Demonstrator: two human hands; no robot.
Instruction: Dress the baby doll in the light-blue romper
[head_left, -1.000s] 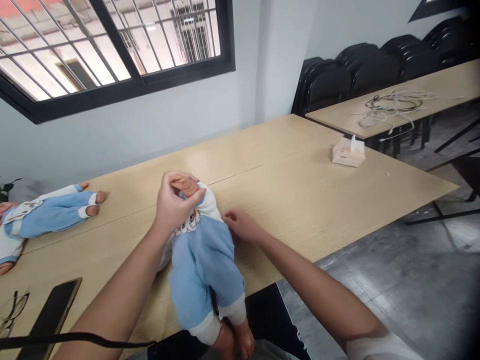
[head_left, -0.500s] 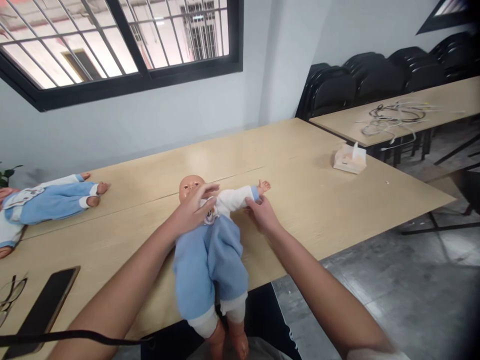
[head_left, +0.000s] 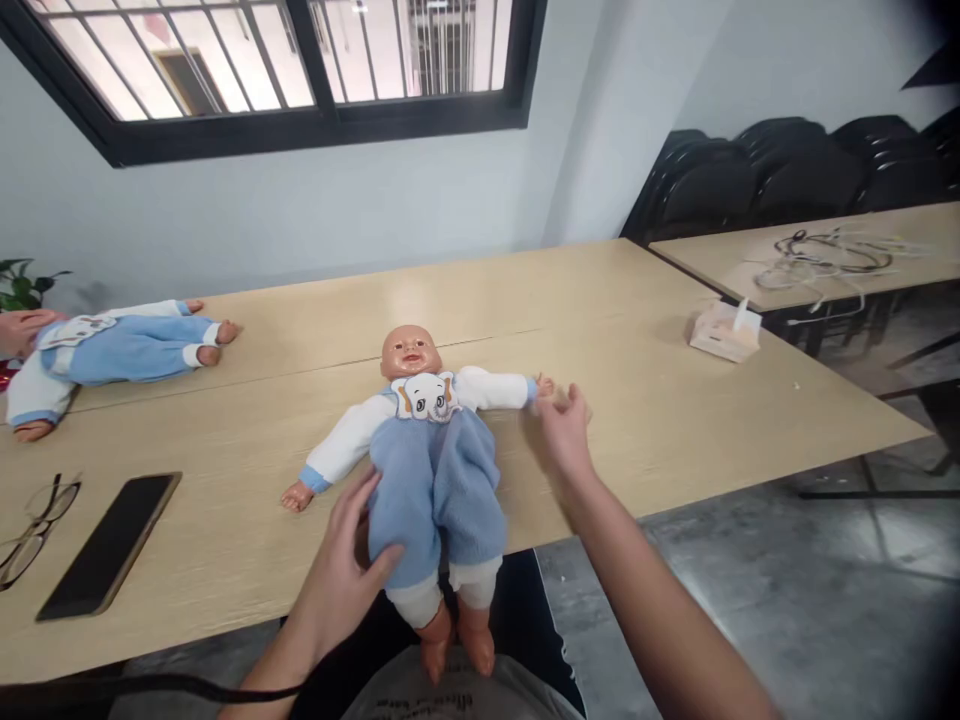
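- On the table (head_left: 637,420), near the front edge: baby doll (head_left: 431,440) lies face-up, head toward the window (head_left: 300,60), arms spread out to both sides, feet overhanging the edge toward the person.
- Doll clothing: blue romper, white sleeves w/ blue cuffs, elephant bib at chest.
- Left hand (head_left: 349,575): fingers loosely curled, thumb on the blue trouser leg at the doll's hip/thigh, fingertips touching the fabric's side. Contact yes; a firm grip, cannot tell.
- Right hand (head_left: 566,435): open, fingers extended, just beside the doll's outstretched hand at the cuff. Blurred; touching or slightly apart, cannot tell. Holds nothing.
- Far left, same table: second doll (head_left: 112,348), same blue/white outfit, lying on its back, feet pointing toward the centre. Well apart from both hands.
- Front left: dark phone (head_left: 112,543) lying flat, screen off; eyeglasses (head_left: 30,535) just beside it, at the frame edge.
- Right side: tissue box (head_left: 724,332) w/ a tissue sticking up, near the table's far right corner.
- Behind, right: second table (head_left: 825,240) w/ a tangle of cables (head_left: 825,258); black chairs (head_left: 787,180) stacked along the wall.
- Far left edge: plant leaves (head_left: 19,290), partly cut off.
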